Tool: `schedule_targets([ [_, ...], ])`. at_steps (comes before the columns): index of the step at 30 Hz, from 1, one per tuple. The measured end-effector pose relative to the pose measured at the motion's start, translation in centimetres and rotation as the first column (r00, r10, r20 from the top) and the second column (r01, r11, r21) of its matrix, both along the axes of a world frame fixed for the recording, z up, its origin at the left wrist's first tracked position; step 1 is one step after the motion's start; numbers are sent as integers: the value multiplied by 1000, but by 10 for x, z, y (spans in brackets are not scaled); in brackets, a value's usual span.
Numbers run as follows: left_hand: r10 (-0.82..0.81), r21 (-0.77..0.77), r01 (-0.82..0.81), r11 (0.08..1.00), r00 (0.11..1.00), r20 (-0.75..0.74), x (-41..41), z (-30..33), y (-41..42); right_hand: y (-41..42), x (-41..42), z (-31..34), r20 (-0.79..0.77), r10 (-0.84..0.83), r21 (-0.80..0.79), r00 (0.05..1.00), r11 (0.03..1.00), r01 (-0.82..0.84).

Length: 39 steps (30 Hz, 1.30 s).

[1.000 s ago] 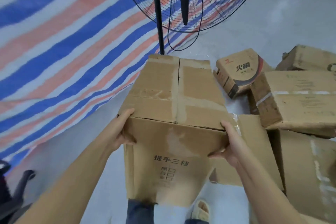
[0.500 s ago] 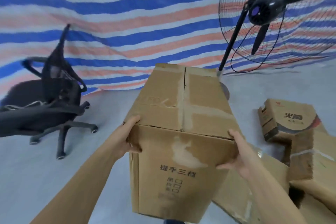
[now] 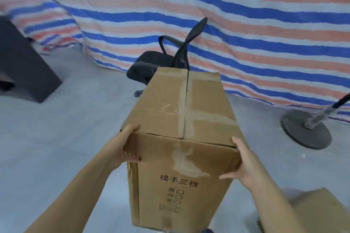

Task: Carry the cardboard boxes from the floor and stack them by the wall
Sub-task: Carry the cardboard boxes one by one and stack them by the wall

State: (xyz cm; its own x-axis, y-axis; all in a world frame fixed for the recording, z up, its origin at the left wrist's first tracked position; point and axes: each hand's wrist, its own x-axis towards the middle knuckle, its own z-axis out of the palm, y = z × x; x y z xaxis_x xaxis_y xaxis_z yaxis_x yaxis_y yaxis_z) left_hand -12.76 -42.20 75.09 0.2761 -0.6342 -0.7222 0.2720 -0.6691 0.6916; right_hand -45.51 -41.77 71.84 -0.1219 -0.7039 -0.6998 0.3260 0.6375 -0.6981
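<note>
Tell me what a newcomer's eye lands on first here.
The tall taped cardboard box fills the centre, gripped at its near top corners by the left hand and right hand. Behind it a black chair stands against the striped tarp; a fan base sits right.

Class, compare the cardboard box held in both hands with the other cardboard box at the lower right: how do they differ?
1. The held box is off the floor, gripped by the left hand and right hand; the lower-right box is untouched.
2. The held box shows fully, with printed characters; the lower-right box is cut off by the frame.
Both are brown cardboard.
</note>
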Motion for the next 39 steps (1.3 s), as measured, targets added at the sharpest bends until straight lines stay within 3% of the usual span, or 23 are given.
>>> schedule_targets([
  [8,380,-34,-380,925,925,15,95,11,123,-13,122,9,-1,414,28,910,910,-414],
  [19,788,-117,-785,608,615,-29,106,17,267,-12,256,27,-60,843,-31,534,533,-845],
  [26,910,-162,-902,401,413,-45,121,13,333,19,341,31,-82,946,-49,315,312,-949],
  [30,935,-158,-928,338,351,-56,154,0,364,41,396,28,-92,970,-46,226,223,-974],
  [39,946,-128,-950,284,300,-121,300,-2,397,73,550,34,-125,970,-46,210,205,-978],
])
